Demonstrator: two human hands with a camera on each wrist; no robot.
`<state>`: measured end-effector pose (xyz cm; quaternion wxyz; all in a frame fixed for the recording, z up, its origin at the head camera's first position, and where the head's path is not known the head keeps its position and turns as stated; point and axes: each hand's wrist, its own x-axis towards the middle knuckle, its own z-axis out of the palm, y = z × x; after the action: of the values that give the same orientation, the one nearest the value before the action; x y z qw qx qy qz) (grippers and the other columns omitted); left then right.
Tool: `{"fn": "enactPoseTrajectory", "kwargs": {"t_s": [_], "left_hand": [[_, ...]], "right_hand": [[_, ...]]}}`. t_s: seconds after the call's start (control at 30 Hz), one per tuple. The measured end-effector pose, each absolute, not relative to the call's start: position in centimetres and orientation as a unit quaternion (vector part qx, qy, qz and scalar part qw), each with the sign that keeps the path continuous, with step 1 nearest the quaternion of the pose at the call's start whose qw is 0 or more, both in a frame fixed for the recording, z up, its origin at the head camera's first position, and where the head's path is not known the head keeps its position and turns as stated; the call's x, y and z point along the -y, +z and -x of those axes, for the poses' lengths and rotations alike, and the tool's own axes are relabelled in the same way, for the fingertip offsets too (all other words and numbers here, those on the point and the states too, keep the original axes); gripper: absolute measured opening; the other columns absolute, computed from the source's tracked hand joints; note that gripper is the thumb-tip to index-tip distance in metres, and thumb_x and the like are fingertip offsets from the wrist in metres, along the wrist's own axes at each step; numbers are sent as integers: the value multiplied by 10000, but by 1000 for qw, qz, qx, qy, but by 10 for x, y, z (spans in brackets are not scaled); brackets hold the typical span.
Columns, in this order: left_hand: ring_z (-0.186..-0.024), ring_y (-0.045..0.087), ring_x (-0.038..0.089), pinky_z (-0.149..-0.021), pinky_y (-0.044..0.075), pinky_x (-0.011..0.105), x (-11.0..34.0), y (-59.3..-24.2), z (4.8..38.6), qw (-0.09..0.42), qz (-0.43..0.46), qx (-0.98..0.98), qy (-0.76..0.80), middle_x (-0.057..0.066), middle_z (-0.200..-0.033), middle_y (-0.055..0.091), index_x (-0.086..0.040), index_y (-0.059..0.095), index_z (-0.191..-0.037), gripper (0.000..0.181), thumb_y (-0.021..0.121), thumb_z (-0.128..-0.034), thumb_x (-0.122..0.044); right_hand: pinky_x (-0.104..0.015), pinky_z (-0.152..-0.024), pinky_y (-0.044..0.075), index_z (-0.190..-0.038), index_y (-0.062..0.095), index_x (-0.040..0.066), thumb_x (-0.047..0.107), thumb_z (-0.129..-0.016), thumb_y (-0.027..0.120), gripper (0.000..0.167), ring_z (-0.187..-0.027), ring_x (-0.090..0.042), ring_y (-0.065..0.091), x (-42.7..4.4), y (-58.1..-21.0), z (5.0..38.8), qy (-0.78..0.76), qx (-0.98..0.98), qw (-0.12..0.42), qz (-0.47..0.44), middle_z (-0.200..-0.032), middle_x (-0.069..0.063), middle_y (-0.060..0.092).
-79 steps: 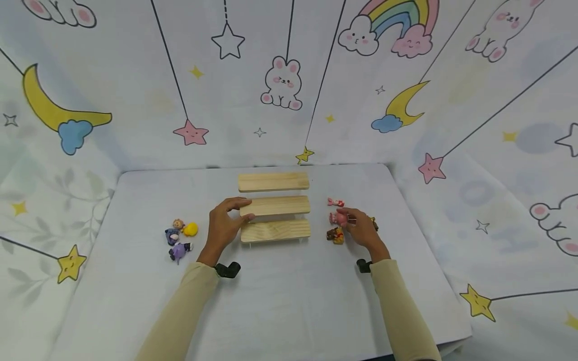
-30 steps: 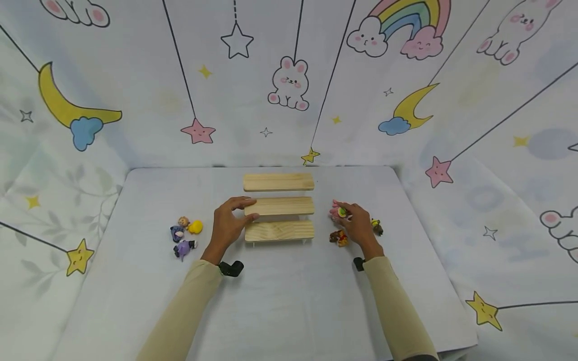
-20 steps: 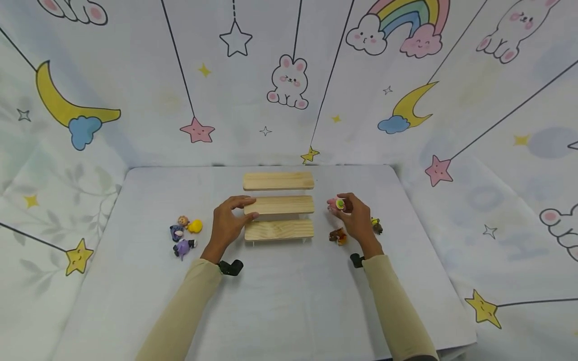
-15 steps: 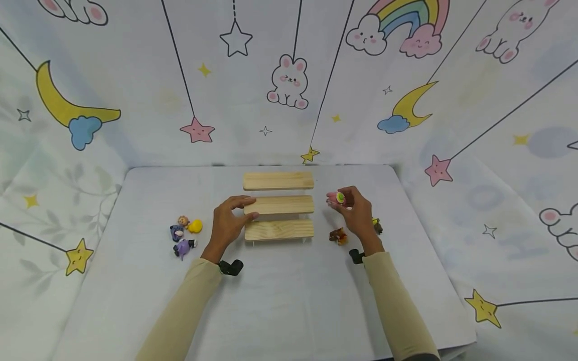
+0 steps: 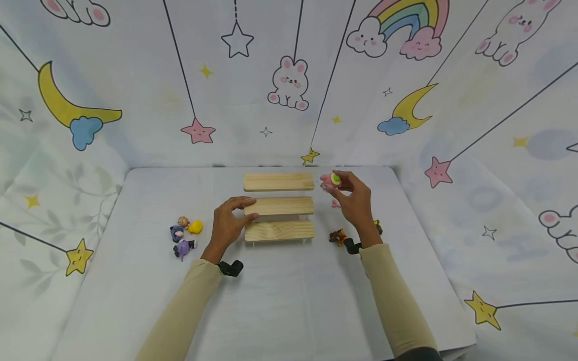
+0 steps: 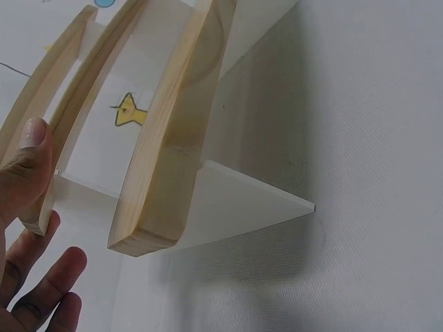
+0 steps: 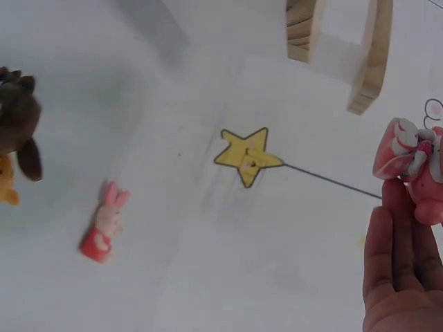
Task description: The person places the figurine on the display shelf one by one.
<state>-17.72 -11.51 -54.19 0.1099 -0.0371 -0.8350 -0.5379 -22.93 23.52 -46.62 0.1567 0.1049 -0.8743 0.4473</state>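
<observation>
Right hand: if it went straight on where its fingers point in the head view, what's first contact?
Probably the rearmost wooden plank, at its right end; the pink figurine in the right hand would touch before the fingers. Relative height is unclear, so it might pass above.

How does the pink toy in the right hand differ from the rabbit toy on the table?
The pink toy is held up in the right hand; the rabbit toy rests on the table. The pink toy looks round and plump, the rabbit toy slimmer with long ears. Both have pink parts.
</observation>
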Motion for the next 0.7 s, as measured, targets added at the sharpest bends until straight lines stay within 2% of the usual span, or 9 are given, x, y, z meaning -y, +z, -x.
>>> {"fn": "enactPoseTrajectory", "kwargs": {"t_s": [0.27,0.5,0.7], "left_hand": [[-1138,670,269,-1073,509,524,116,-543,177,109,32,837,-536,37,-1365,723,-210,801,-1262,454,922,-827,-249],[-1139,664,275,-1049,510,493,116,-540,177,106,31,838,-534,44,-1365,724,-205,797,-1272,460,918,-830,-243],[-1142,656,275,-1051,514,525,116,-541,177,101,33,834,-541,47,-1363,724,-198,795,-1274,466,920,-828,-250]], "right_hand": [[-429,-993,600,-1422,688,226,210,-959,810,479,-1069,-217,719,-209,-448,240,466,857,160,-147,-1209,-87,749],[-375,-979,597,-1431,688,219,196,-950,818,499,-1051,-244,711,-192,-447,249,476,855,139,-152,-1160,-109,728],[-365,-978,600,-1431,686,184,162,-950,809,498,-1090,-255,722,-185,-453,254,482,852,130,-160,-1231,-122,739]]}}
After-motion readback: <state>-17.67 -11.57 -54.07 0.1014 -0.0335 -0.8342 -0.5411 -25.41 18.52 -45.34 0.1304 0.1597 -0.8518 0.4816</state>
